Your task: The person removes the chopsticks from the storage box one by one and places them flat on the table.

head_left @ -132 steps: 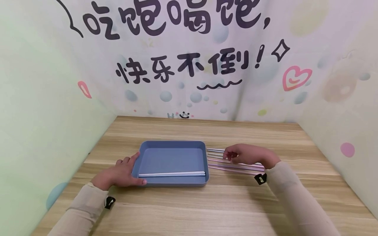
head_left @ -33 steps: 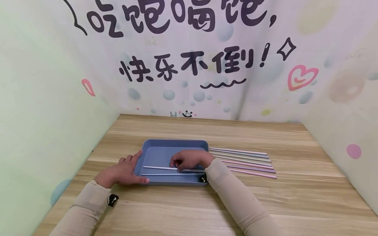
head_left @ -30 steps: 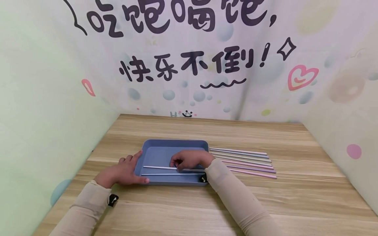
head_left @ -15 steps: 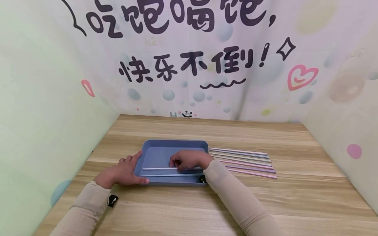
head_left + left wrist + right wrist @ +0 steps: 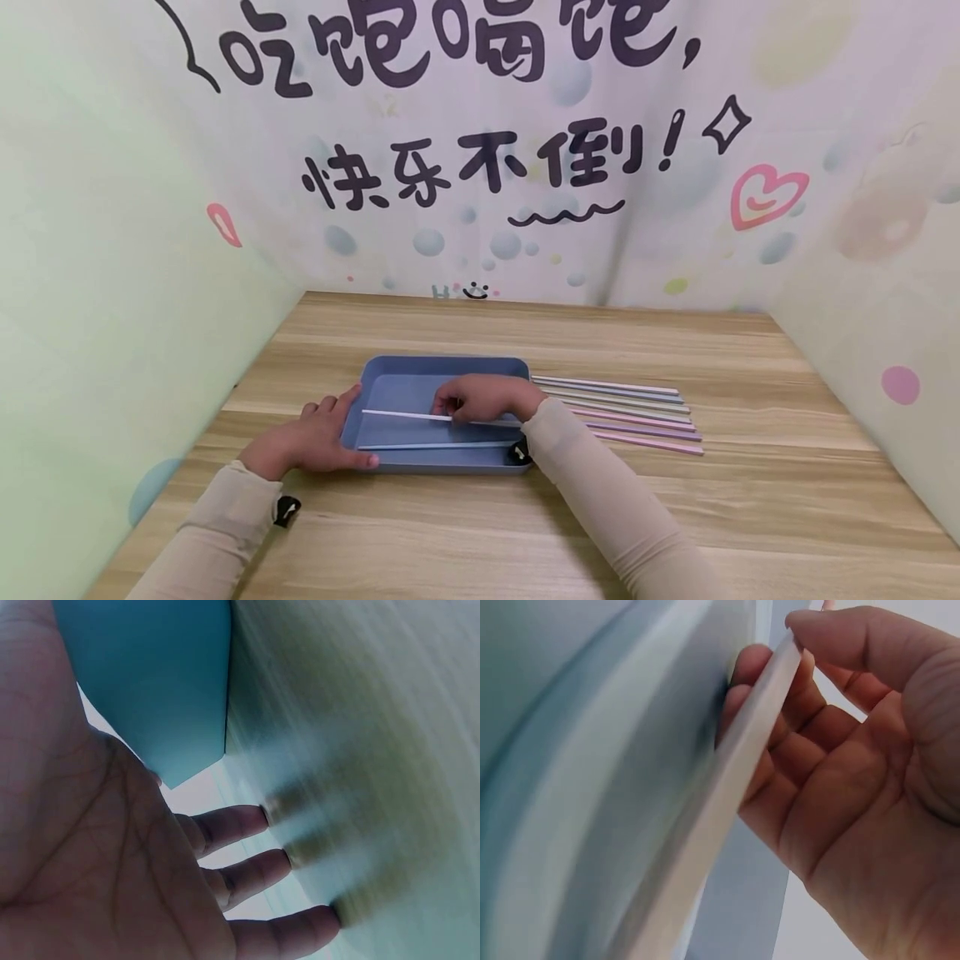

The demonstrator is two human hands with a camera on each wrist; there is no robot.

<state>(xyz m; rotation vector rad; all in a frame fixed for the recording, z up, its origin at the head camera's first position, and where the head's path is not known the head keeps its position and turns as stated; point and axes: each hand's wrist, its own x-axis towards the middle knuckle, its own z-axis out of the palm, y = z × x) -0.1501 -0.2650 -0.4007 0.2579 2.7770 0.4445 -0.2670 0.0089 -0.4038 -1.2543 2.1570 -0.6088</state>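
Observation:
The blue tray (image 5: 442,467) lies on the wooden table. My left hand (image 5: 311,437) rests at its left end, the thumb over the near left corner and the fingers spread along the outside. In the left wrist view, those fingers (image 5: 240,825) are fairly straight, with their tips at the table. My right hand (image 5: 483,398) pinches a white chopstick (image 5: 397,414) between thumb and fingers above the tray. Its right part is partly hidden by the hand. Near the tray's front wall lies a light blue chopstick (image 5: 435,447), its right end hidden behind the right wrist.
Right of the tray, several chopsticks (image 5: 637,408) in white, blue, greenish and pink lie side by side on the table (image 5: 480,533). A printed cloth wall (image 5: 480,250) stands behind, with plain walls on both sides.
My right hand has gone from the chopsticks on the right to the tray. The white chopstick, beside the blue one before, is now held farther back, at a slant. The left hand stays.

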